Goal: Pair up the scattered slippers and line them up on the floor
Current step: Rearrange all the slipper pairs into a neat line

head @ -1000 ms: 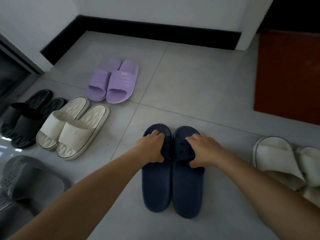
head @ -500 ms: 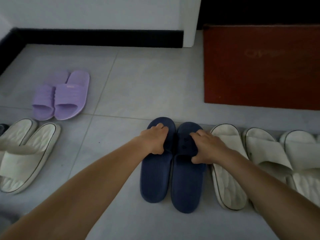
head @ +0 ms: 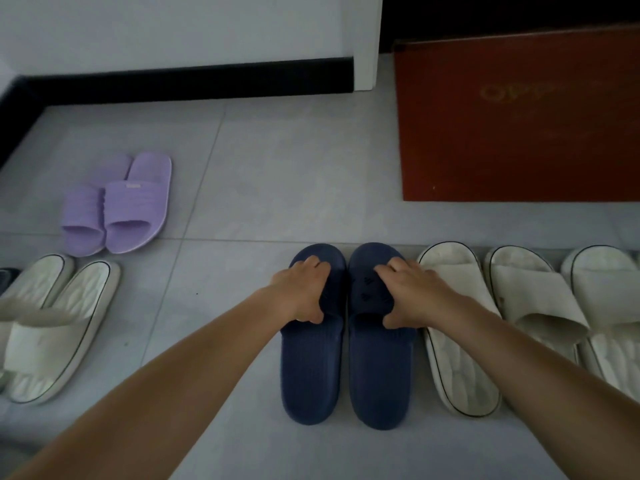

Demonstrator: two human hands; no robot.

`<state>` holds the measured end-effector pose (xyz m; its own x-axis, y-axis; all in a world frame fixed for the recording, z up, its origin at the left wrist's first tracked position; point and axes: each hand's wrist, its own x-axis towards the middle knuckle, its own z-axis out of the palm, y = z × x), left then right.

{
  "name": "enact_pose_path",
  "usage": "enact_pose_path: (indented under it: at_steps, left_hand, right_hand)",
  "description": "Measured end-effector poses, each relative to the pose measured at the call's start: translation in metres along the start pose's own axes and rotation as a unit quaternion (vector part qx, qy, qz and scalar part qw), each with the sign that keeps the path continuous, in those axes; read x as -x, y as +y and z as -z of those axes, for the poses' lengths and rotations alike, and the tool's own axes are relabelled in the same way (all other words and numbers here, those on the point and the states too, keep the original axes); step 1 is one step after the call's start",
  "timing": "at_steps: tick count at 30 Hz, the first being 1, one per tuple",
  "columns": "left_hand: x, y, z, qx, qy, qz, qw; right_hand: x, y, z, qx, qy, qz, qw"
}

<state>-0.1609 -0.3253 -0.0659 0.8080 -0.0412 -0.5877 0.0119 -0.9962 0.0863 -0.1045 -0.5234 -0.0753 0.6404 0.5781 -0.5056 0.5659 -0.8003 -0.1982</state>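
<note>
Both hands are engaged: the left hand grips the strap of the left navy slipper, and the right hand grips the strap of the right navy slipper, fingers over the top and thumbs tucked at the strap opening. Floor: grey tile, with a red mat at far right. Row at right: cream slippers stand side by side, toes along a tile joint; the navy pair sits just beside the nearest of them, toes on the same line, soles flat. Judged placed, pending release. Outstanding, by appearance: the cream pair at left is matched but angled and well apart from the row; the lilac pair likewise matched, set further back. A dark slipper shows only as a sliver at the left edge; its condition cannot be determined. Assessment: pairing largely complete, alignment partly so.
</note>
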Motion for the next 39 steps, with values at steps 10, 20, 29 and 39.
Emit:
enact_pose_path:
  at_steps: [10,20,29,39]
  left_hand:
    - [0.025,-0.001,0.013,0.033,0.029,-0.006,0.999]
    - [0.195,-0.116,0.047,0.028,0.011,0.271,0.962]
    - [0.254,-0.198,-0.01,0.097,0.039,0.356,0.929]
    - [0.167,-0.323,-0.024,0.112,0.092,0.219,0.965]
  right_hand:
    - [-0.023,-0.046,0.026,-0.074,-0.028,0.093,0.993]
    - [-0.049,-0.247,0.088,-0.043,-0.014,0.318,0.947]
    - [-0.074,-0.318,0.026,-0.032,-0.068,0.326,0.943]
    - [-0.133,-0.36,0.007,-0.097,-0.053,0.2,0.974]
